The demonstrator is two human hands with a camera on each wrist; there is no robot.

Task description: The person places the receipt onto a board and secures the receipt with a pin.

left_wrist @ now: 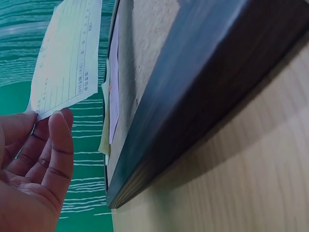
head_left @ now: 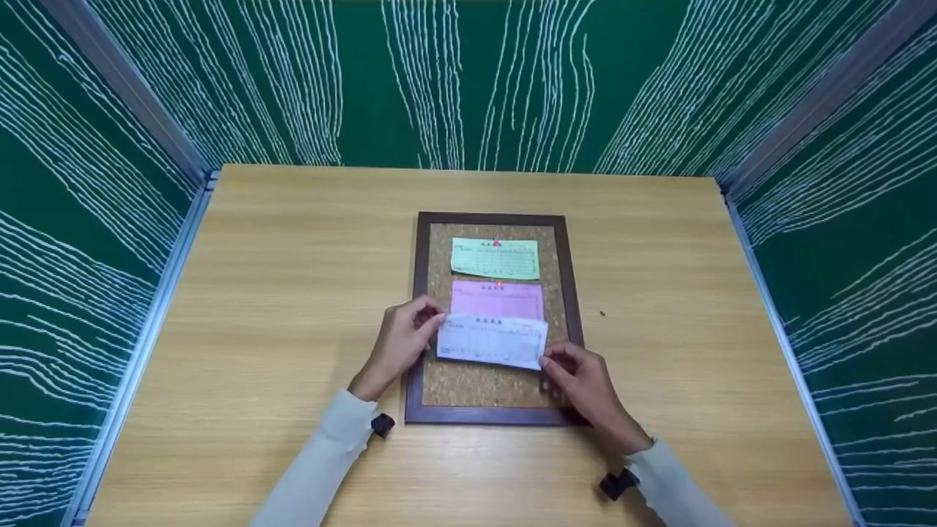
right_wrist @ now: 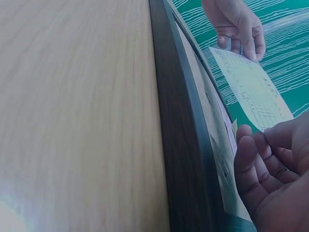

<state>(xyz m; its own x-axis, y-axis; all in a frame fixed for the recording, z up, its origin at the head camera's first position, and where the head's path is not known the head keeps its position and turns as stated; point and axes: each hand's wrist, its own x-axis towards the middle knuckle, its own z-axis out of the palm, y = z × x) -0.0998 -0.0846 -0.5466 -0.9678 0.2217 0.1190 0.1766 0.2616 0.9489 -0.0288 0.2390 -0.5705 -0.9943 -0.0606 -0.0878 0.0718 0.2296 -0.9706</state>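
Note:
A white printed slip [head_left: 492,342] is stretched between both hands over the cork board [head_left: 468,388]. My left hand [head_left: 404,333] pinches its left edge near the upper corner, and my right hand [head_left: 582,377] pinches the lower right corner. Both wrist views show the white slip [left_wrist: 70,53] raised above the board's surface. On the board, a green slip [head_left: 495,262] is fixed at the top with a red pushpin [head_left: 496,243]. Below it a pink slip [head_left: 498,298] hangs from an orange-red pushpin [head_left: 499,283]; the white slip covers its lower part in the head view.
The cork board has a dark brown wooden frame [head_left: 498,416] and lies on a light wood table [head_left: 293,293]. A tiny dark speck [head_left: 602,313] is on the table right of the board. Green walls with white wavy lines [head_left: 512,80] stand around the table.

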